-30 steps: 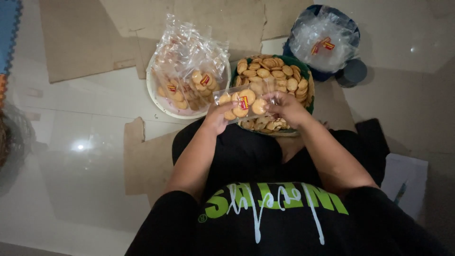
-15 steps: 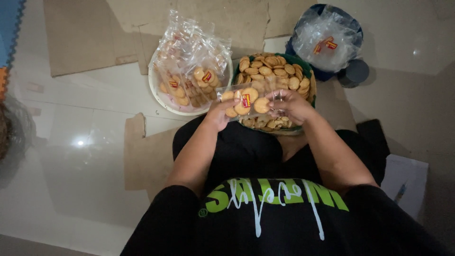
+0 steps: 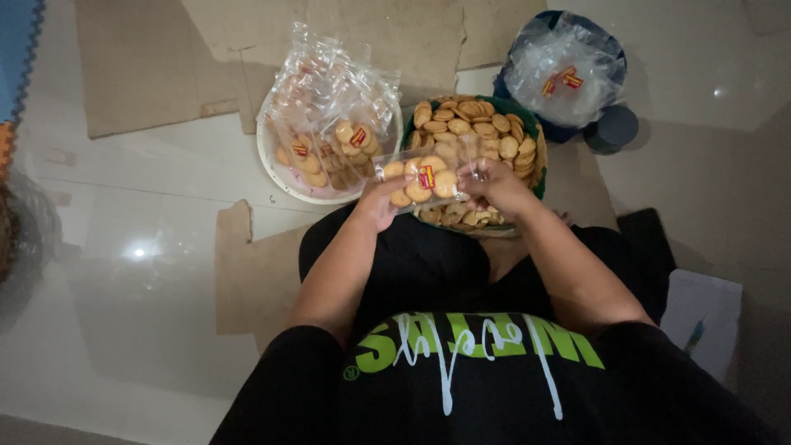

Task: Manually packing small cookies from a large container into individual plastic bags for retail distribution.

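left hand (image 3: 377, 203) grips the left end of a small clear packet of round biscuits (image 3: 422, 178), fingers curled under and thumb on top. right hand (image 3: 494, 183) pinches the packet's right end, the open clear flap, fingers closed on the plastic. packet spans between the two hands, roughly level, a few biscuits inside and a small red-and-yellow sticker on its face. both hands are clamped on it; neither is free.

just beyond the right hand, partly under the packet: green bowl (image 3: 532, 132) heaped with loose round biscuits (image 3: 470, 124). the bowl's near edge is hidden by the right hand and the packet.

beyond and to the left of the left hand: white basin (image 3: 272, 169) piled with filled clear packets (image 3: 329, 115), same sticker on several. basin and green bowl sit side by side, rims about touching.

far beyond the right hand, off to its right: dark blue bucket (image 3: 504, 86) stuffed with empty clear bags (image 3: 564, 62). a dark round lid (image 3: 614, 128) lies just beside the bucket.

flattened cardboard (image 3: 140, 66) on the pale tiled floor (image 3: 124, 214) beyond the basin, another piece near the left forearm. person sits on the floor in black clothes, forearms bare.
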